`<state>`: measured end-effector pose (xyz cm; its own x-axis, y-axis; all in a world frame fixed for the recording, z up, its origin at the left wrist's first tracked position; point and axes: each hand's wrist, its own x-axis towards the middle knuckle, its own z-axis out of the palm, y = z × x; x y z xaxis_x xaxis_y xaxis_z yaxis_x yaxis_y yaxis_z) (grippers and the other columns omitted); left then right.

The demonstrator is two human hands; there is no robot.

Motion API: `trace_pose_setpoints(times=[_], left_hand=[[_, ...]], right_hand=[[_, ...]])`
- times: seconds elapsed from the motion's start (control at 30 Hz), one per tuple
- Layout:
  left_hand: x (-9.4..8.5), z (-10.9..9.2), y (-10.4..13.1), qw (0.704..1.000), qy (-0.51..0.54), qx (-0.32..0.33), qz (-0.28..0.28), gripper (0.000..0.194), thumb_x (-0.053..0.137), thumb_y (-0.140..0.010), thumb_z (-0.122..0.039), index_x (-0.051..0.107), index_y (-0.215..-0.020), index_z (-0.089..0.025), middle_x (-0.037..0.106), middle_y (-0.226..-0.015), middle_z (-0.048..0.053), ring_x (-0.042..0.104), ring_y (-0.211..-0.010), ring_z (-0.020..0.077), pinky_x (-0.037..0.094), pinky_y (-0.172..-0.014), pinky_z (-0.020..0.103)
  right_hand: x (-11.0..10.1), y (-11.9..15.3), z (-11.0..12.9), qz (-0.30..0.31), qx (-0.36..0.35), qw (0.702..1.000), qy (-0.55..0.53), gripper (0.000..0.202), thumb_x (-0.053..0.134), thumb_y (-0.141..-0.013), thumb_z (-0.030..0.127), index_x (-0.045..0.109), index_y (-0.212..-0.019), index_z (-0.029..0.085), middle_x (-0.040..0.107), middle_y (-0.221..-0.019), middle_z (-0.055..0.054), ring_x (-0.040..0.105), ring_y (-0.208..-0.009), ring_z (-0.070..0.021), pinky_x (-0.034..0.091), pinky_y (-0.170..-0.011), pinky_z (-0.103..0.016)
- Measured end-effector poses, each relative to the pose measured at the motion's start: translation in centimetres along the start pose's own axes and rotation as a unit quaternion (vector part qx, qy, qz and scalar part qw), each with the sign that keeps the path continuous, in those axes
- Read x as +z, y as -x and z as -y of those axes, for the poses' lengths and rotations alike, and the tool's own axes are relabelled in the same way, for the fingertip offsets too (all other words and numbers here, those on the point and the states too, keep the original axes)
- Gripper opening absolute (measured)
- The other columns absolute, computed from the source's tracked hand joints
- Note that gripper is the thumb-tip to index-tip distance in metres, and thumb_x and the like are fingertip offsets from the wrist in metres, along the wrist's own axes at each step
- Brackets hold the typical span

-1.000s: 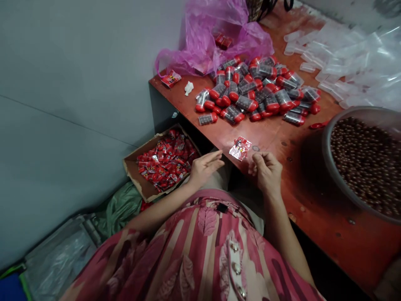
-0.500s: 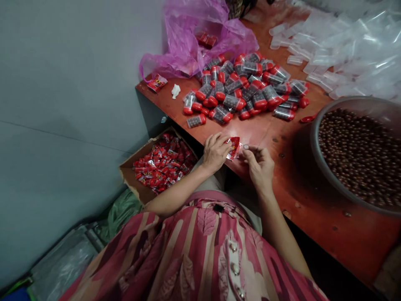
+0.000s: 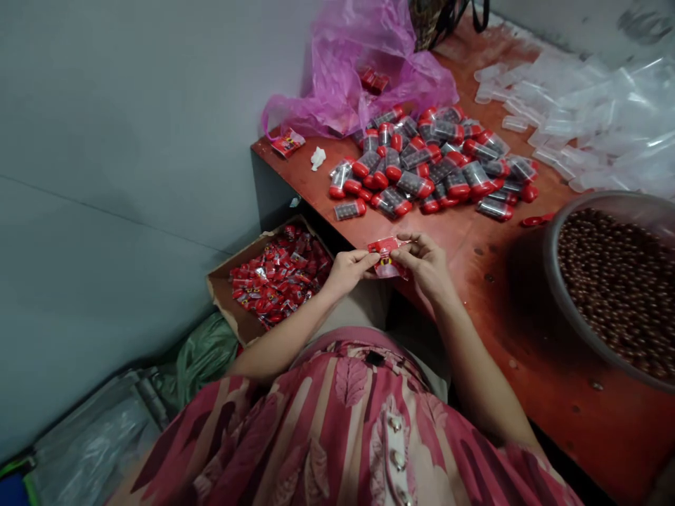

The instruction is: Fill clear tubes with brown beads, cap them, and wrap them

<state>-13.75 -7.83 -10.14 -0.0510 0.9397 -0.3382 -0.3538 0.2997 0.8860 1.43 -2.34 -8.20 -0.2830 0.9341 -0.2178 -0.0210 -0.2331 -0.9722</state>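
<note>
A small red printed plastic packet is stretched between my two hands, just off the table's front edge. My left hand pinches its left side with the thumb on top. My right hand grips the right side the same way, and its fingers partly cover the packet. Beyond the hands lies a heap of clear tubes with red caps, filled with dark balls. One such tube rests apart at the heap's near left.
Down left stands a cardboard box of red packets. On the red table are a tub of brown balls, a red spoon, empty clear tubes, a pink plastic bag and another red packet.
My left hand, earlier flat over the packet on the table, now pinches its left side. My right hand has closed on its right side, and the packet is lifted towards me. The view has shifted.
</note>
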Motion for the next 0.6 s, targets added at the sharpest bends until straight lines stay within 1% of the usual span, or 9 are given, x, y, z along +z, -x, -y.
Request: trace_pose_setpoints(times=[0.07,0.13,0.27,0.37,0.43,0.47,0.5,0.53,0.6], left_hand=[[-0.7,-0.2,0.3,0.998,0.054,-0.025,-0.014,0.035,0.076,-0.062,-0.045,0.069,-0.068,-0.011,0.063,-0.065,0.0,0.059,-0.061,0.011,0.052,-0.064,0.025],[-1.2,-0.3,0.7,0.993,0.11,-0.038,-0.026,0.036,0.078,-0.059,-0.044,0.069,-0.07,-0.011,0.064,-0.067,0.002,0.06,-0.063,0.0112,0.053,-0.063,0.025],[-1.7,-0.1,1.2,0.983,0.171,-0.025,-0.068,0.036,0.078,-0.059,-0.044,0.068,-0.07,-0.011,0.064,-0.066,0.002,0.06,-0.06,0.0108,0.053,-0.061,0.026],[-2.3,0.1,1.0,0.977,0.176,-0.006,-0.117,0.035,0.077,-0.06,-0.044,0.067,-0.066,-0.012,0.063,-0.063,0.001,0.058,-0.056,0.0094,0.051,-0.057,0.023],[-2.7,0.2,0.7,0.974,0.184,-0.014,-0.132,0.036,0.078,-0.058,-0.045,0.067,-0.066,-0.011,0.063,-0.062,0.001,0.059,-0.056,0.0097,0.05,-0.056,0.023],[-2.8,0.3,0.6,0.973,0.189,-0.022,-0.131,0.037,0.078,-0.057,-0.045,0.067,-0.066,-0.012,0.064,-0.063,0.002,0.059,-0.056,0.0101,0.051,-0.056,0.023],[-2.8,0.3,0.6,0.972,0.194,-0.03,-0.126,0.036,0.078,-0.056,-0.045,0.068,-0.067,-0.012,0.065,-0.064,0.002,0.059,-0.056,0.0104,0.051,-0.056,0.024],[-2.6,0.3,0.6,0.972,0.199,-0.036,-0.121,0.035,0.078,-0.057,-0.044,0.069,-0.068,-0.012,0.065,-0.065,0.003,0.059,-0.057,0.0106,0.051,-0.057,0.024],[-1.9,0.3,0.9,0.973,0.199,-0.046,-0.104,0.025,0.075,-0.063,-0.038,0.07,-0.066,-0.013,0.065,-0.064,0.002,0.057,-0.055,0.0102,0.051,-0.056,0.024]], right_hand=[[1.1,-0.8,0.1,0.024,0.012,0.999,0.022,0.035,0.078,-0.062,0.03,0.059,-0.087,0.017,0.057,-0.057,0.006,0.051,-0.049,-0.0077,0.04,-0.048,-0.019],[2.3,-1.3,0.3,0.025,0.014,0.999,0.043,0.036,0.079,-0.06,0.033,0.058,-0.084,0.017,0.058,-0.059,0.005,0.053,-0.051,-0.0085,0.042,-0.05,-0.02],[3.8,-0.7,0.7,-0.02,-0.005,0.995,0.099,0.039,0.079,-0.06,0.037,0.059,-0.086,0.017,0.056,-0.057,0.006,0.052,-0.05,-0.0088,0.041,-0.048,-0.021],[2.7,0.0,1.3,-0.096,-0.039,0.976,0.19,0.038,0.077,-0.061,0.041,0.062,-0.086,0.017,0.057,-0.058,0.004,0.052,-0.049,-0.0099,0.042,-0.048,-0.023],[1.4,0.1,1.9,-0.158,-0.067,0.942,0.288,0.035,0.076,-0.063,0.042,0.064,-0.085,0.017,0.059,-0.061,0.002,0.055,-0.053,-0.012,0.044,-0.05,-0.025],[0.8,0.1,2.2,-0.174,-0.066,0.924,0.334,0.035,0.076,-0.063,0.044,0.066,-0.084,0.017,0.061,-0.063,0.0,0.057,-0.055,-0.0135,0.045,-0.051,-0.026],[0.4,0.1,2.5,-0.177,-0.053,0.913,0.363,0.035,0.076,-0.062,0.045,0.067,-0.083,0.018,0.062,-0.064,-0.001,0.058,-0.056,-0.0152,0.046,-0.052,-0.028],[0.3,0.1,2.7,-0.169,-0.032,0.914,0.368,0.036,0.076,-0.061,0.046,0.068,-0.083,0.019,0.064,-0.066,-0.003,0.06,-0.058,-0.0173,0.047,-0.051,-0.03],[0.7,0.4,2.9,-0.121,0.015,0.937,0.329,0.035,0.075,-0.063,0.046,0.07,-0.089,0.023,0.069,-0.075,-0.007,0.064,-0.061,-0.0212,0.049,-0.05,-0.034]])
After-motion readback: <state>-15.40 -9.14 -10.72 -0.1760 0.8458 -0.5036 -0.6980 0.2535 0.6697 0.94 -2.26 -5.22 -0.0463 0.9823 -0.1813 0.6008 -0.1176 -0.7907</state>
